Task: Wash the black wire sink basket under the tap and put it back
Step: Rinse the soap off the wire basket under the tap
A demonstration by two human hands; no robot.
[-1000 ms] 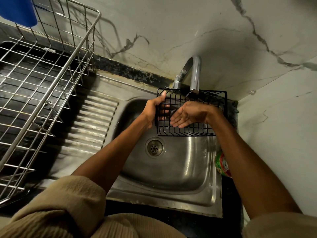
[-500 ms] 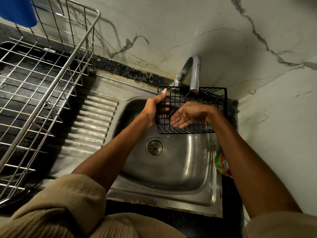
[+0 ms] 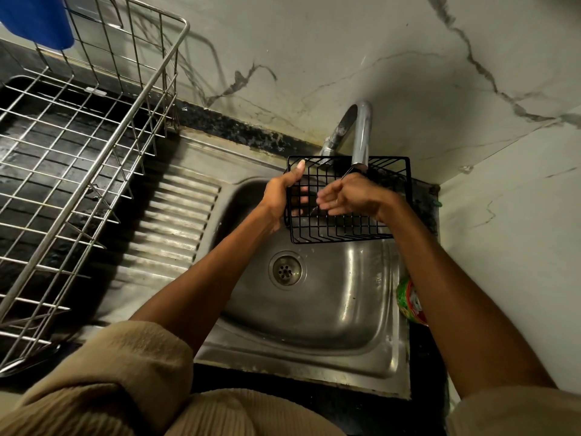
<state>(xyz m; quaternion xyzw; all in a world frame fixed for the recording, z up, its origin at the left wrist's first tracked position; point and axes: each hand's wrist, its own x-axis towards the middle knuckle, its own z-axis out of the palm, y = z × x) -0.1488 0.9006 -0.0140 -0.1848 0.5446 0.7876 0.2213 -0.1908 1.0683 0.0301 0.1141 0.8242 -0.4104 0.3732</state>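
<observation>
The black wire basket (image 3: 349,199) is held up over the far part of the steel sink (image 3: 314,309), just under the spout of the chrome tap (image 3: 361,133), whose outlet sits at the basket's far rim. The left hand (image 3: 283,196) grips the basket's left end — thumb laid up along the near-left corner of the rim, the other fingers curled around and showing through the wires on the inside. The right hand (image 3: 349,196) reaches into the basket from the right, its fingers straight and loosely spread, pointing left toward the left hand's fingertips; it clasps nothing, and whether it touches the wires cannot be told. The basket is tilted so that its open side faces the camera, its near edge hanging above the bowl, far of the round drain (image 3: 285,269). To the left of the bowl lies the ribbed draining board (image 3: 176,215), and farther left a steel wire dish rack (image 3: 78,146) stands on the dark counter, with a blue object (image 3: 37,20) at its far corner. By the sink's right edge a green and red container (image 3: 408,300) shows partly — the right forearm hides the rest. Beige sleeves (image 3: 125,372) are pushed up on both arms.
</observation>
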